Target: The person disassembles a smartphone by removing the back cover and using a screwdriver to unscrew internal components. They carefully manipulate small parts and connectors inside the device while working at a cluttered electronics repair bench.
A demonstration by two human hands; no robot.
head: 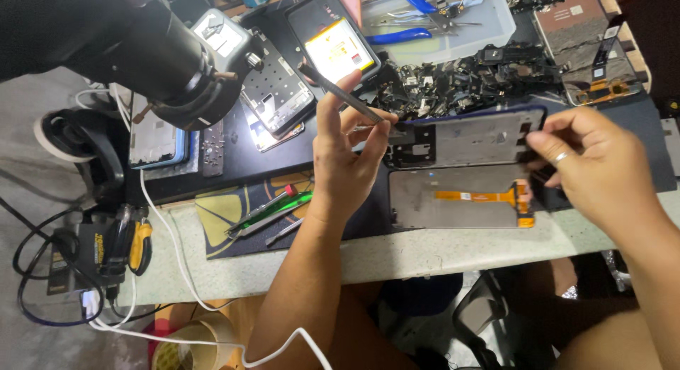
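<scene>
My left hand (348,154) grips a thin grey metal tool (338,91), probably tweezers, with the tips down at the left end of an opened phone frame (467,137). My right hand (593,161), a ring on one finger, pinches the right end of that frame. Just below the frame lies a grey display panel (453,208) with an orange flex cable (485,195) across it. Both rest on a dark work mat (644,122).
A black microscope (159,54) hangs over lit phone parts at the upper left. An opened phone with a yellow battery (338,47), a heap of small black parts (460,76), blue-handled pliers (407,35), a second panel (584,47), green-handled tools (273,210), cables (170,249).
</scene>
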